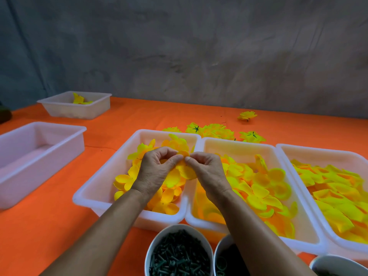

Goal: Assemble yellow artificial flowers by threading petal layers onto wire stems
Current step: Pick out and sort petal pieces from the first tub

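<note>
Pinching petals over the tray

Both hands meet mid-air — left hand [157,172] and right hand [207,170] each pinch the yellow petal layer [180,174] between thumb and fingers, just above the leftmost petal-filled white tray [137,136] on the orange table [59,226].

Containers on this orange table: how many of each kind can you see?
White rectangular plastic tubs: 5, three with yellow petals, one bare, one far back.
Round white cups at the near edge: 3.
Total: 8 containers.
</note>
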The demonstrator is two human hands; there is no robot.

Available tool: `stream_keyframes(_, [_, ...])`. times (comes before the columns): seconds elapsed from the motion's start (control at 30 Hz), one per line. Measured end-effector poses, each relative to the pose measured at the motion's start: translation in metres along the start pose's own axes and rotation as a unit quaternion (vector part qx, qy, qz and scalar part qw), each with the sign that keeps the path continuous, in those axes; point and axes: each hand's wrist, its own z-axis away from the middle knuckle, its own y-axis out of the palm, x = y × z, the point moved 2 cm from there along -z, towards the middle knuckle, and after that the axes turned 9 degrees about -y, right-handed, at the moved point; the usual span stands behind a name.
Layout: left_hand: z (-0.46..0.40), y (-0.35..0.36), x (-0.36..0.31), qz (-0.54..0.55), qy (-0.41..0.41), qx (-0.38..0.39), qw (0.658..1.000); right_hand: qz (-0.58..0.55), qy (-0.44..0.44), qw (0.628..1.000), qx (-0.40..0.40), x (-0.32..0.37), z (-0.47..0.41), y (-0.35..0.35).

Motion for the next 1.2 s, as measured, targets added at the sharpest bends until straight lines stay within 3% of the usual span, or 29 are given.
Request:
stream_keyframes(0.13, [0.0009, 0.0009, -0.0028, 0.027, -0.014, 0.008, 0.999, -0.041, 0.032, 0.997, -0.060, -0.0020, -0.0016, -0.0056])
stream_keyframes(0.33, [-0.0012, -0.0011, 0.0028, 0.040, -0.035, 0.017, 0.998, -0.032, 0.019, 0.997, -0.067, -0.0022, -0.0015, -0.0061])
stream_keyframes(0.53, [-0.0025, -0.0003, 0.0037, 0.065, -0.035, 0.011, 0.997, -0.087, 0.034, 0.996, -0.007, 0.0014, -0.0007, -0.0023])
stream_keyframes(0.8, [-0.0007, -0.0017, -0.0001, 0.005, 0.001, 0.003, 1.000, -0.102, 0.007, 0.995, 0.008, 0.0039, -0.0006, -0.0020])
stream_keyframes(1.2, [0.0022, -0.0002, -0.0038, 0.013, -0.004, 0.017, 1.000, -0.130, 0.017, 0.991, 0.022, 0.0023, -0.0012, -0.0006])
